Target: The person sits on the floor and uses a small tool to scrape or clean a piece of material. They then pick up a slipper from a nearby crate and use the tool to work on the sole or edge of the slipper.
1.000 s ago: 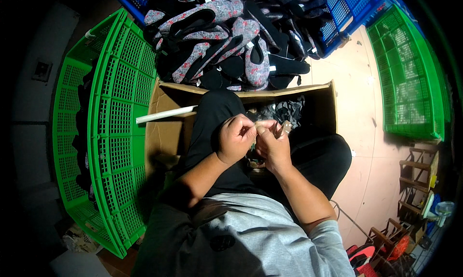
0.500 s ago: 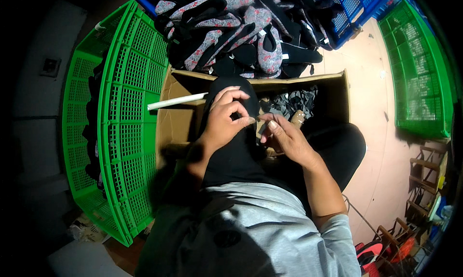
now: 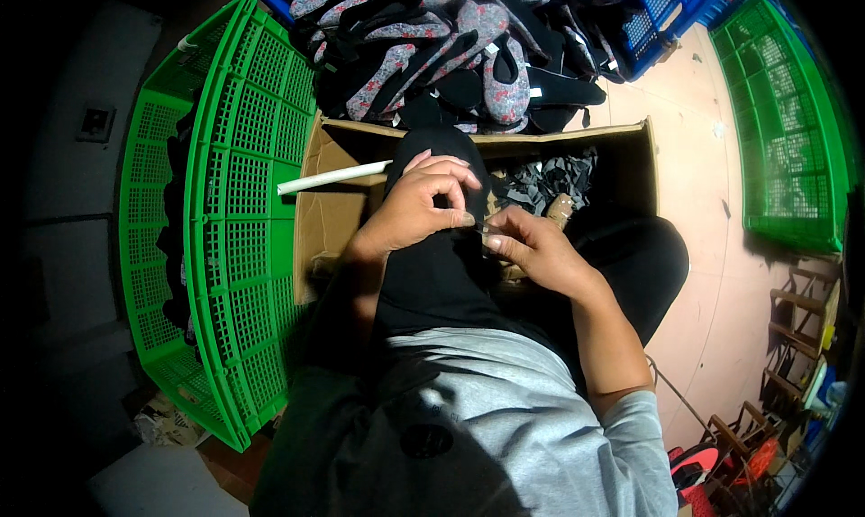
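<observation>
My left hand [image 3: 416, 207] rests over my black-trousered knee [image 3: 423, 287], with its thumb and forefinger closed in a pinch and the other fingers bent. Close beside it on the right, my right hand [image 3: 539, 252] pinches with thumb and forefinger. A small dark bit shows between the two sets of fingertips, too small to name. Beneath both hands stands an open cardboard box [image 3: 651, 161], holding grey and black scraps [image 3: 548, 185]. A brownish, shiny roll-like thing [image 3: 560, 211] lies beside the scraps. My palms and some fingertips are hidden.
A white tube [image 3: 333, 177] sticks out over the box's left side. Beyond the box lies a heap of floral and black slippers [image 3: 505, 89]. Green crates stand at left [image 3: 245, 238] and far right [image 3: 784, 130]; a blue crate [image 3: 662, 17] is at the back. Wooden racks [image 3: 797, 323] stand lower right.
My right hand's fingers have closed into a tighter pinch, and its fingertips sit slightly lower. My left hand stays nearly in place. The whole view has shifted a little.
</observation>
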A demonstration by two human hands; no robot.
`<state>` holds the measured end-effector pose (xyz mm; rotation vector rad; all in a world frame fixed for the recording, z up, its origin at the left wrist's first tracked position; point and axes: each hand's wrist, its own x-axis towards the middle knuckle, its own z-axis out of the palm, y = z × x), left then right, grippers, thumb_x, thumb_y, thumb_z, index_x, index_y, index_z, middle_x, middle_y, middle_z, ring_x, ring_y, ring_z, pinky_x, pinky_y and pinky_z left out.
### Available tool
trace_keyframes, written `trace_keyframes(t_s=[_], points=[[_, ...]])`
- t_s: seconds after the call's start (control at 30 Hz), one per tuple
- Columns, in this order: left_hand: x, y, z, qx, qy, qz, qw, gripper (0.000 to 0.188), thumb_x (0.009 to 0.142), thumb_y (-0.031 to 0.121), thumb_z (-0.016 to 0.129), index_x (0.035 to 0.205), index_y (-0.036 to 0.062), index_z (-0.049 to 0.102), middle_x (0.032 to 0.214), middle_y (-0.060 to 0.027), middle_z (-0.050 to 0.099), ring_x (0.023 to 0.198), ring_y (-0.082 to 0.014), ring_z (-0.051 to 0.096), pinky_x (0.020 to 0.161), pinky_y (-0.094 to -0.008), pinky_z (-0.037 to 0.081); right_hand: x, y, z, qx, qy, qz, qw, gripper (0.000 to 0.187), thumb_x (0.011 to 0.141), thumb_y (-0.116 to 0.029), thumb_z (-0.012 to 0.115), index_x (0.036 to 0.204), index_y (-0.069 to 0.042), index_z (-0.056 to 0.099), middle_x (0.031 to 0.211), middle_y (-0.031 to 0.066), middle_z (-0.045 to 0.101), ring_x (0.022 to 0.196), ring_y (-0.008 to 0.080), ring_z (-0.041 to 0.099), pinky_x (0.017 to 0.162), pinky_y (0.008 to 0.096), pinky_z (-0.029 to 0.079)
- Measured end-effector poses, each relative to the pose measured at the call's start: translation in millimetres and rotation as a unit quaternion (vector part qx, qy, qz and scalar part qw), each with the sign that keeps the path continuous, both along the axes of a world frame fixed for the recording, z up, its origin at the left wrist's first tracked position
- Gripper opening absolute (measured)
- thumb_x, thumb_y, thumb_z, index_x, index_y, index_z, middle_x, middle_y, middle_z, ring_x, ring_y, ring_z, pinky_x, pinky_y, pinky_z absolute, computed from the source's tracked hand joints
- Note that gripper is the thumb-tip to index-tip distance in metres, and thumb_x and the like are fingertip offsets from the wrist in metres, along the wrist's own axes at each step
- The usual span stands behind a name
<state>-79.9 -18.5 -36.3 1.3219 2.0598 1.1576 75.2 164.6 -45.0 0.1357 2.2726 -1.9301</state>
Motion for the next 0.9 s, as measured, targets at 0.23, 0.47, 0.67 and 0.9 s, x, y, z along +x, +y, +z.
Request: trace_keyframes(t_s=[0.23,0.47,0.67,0.9], points=[[0,1,0,-0.008,0.000,-0.005,1.000,0.019,0.070,0.015,0.077,0.066,0.0126,0.059,0.109,0.0012,0.066,0.122,-0.0213,0.051,0.111,-0.0481,0.016,-1,1,1,-0.011,-0.003,-0.013,1.000,0.021,0.093,-0.023,0.061,0.098,-0.002,0.060,0.075,0.0094,0.063,0.068,0.0207,0.061,0.064,0.0318,0.046],[0,2,4,-0.026,-0.014,-0.006,1.000,0.019,0.071,0.016,0.076,0.065,0.0131,0.059,0.108,0.0019,0.066,0.120,-0.0197,0.052,0.112,-0.0480,0.015,-2,1,1,0.022,0.015,-0.016,0.999,0.021,0.093,-0.024,0.061,0.098,-0.003,0.061,0.076,0.0111,0.064,0.069,0.0235,0.062,0.064,0.0336,0.047],[-2,2,4,-0.029,-0.029,-0.015,0.999,0.020,0.071,0.016,0.076,0.065,0.0138,0.058,0.107,0.0021,0.067,0.119,-0.0183,0.053,0.112,-0.0498,0.013,-2,1,3,0.032,0.008,-0.007,0.999,0.022,0.093,-0.025,0.061,0.098,-0.003,0.061,0.077,0.0115,0.065,0.070,0.0247,0.063,0.064,0.0344,0.048],[0,3,4,-0.018,-0.031,-0.002,0.999,0.021,0.071,0.015,0.076,0.063,0.0137,0.056,0.102,0.0033,0.067,0.111,-0.0144,0.056,0.114,-0.0492,0.013,-2,0,9,0.055,0.011,-0.007,0.998,0.022,0.093,-0.025,0.061,0.098,-0.004,0.061,0.078,0.0120,0.065,0.070,0.0261,0.063,0.065,0.0353,0.048]])
